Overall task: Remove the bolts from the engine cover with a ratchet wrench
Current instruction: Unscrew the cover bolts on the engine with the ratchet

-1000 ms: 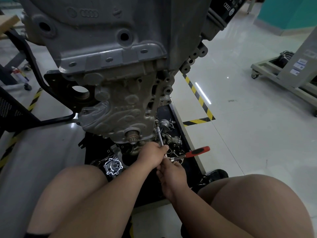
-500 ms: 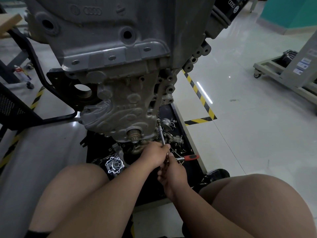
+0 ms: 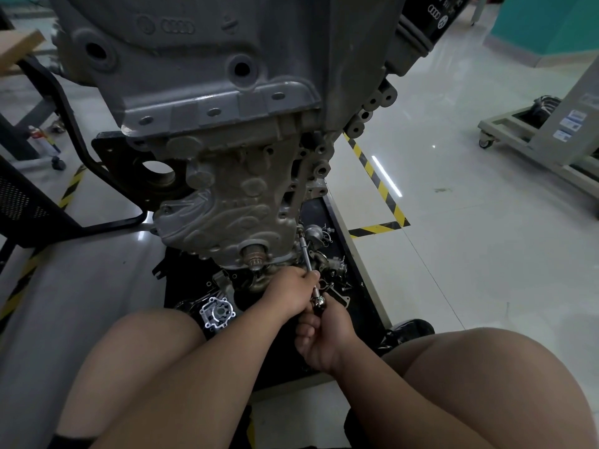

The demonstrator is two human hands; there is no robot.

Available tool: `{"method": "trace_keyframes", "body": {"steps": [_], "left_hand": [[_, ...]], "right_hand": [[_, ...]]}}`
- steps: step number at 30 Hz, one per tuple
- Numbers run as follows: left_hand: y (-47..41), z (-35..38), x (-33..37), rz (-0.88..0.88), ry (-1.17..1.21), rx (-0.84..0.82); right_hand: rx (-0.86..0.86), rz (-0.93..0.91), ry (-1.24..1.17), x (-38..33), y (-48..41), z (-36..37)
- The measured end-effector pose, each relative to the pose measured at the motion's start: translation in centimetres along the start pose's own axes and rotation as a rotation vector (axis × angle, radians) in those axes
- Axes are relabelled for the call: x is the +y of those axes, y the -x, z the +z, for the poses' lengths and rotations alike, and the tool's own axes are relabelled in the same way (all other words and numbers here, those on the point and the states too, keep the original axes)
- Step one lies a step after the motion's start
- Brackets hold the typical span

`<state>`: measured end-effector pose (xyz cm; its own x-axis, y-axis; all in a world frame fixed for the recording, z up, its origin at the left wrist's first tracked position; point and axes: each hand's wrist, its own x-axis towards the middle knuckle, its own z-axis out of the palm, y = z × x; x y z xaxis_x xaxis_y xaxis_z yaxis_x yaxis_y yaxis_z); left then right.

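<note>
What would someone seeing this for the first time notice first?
The big grey engine fills the upper centre, with its engine cover facing the camera. Just below it, the left hand grips the ratchet wrench by its extension bar, while the right hand holds the handle end. Under both hands, a black tray on the floor holds loose metal parts.

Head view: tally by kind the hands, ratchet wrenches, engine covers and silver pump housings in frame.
hands: 2, left hand and right hand
ratchet wrench: 1
engine cover: 1
silver pump housing: 1
Total: 5
</note>
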<state>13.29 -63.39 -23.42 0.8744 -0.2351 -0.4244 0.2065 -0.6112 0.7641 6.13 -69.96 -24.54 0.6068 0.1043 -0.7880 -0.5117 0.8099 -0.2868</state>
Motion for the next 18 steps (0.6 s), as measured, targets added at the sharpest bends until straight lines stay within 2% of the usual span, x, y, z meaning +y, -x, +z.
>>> {"method": "trace_keyframes", "body": {"steps": [4, 14, 18], "left_hand": [[-0.1, -0.2, -0.2, -0.006, -0.035, 0.028], [0.1, -0.5, 0.2, -0.002, -0.065, 0.031], [0.2, -0.4, 0.4, 0.006, -0.05, 0.029]], "right_hand": [[0.04, -0.084, 0.014, 0.5, -0.2, 0.2], [0.193, -0.565, 0.231, 1.9, 0.5, 0.3], [0.275, -0.615, 0.236, 2.4, 1.0, 1.0]]}}
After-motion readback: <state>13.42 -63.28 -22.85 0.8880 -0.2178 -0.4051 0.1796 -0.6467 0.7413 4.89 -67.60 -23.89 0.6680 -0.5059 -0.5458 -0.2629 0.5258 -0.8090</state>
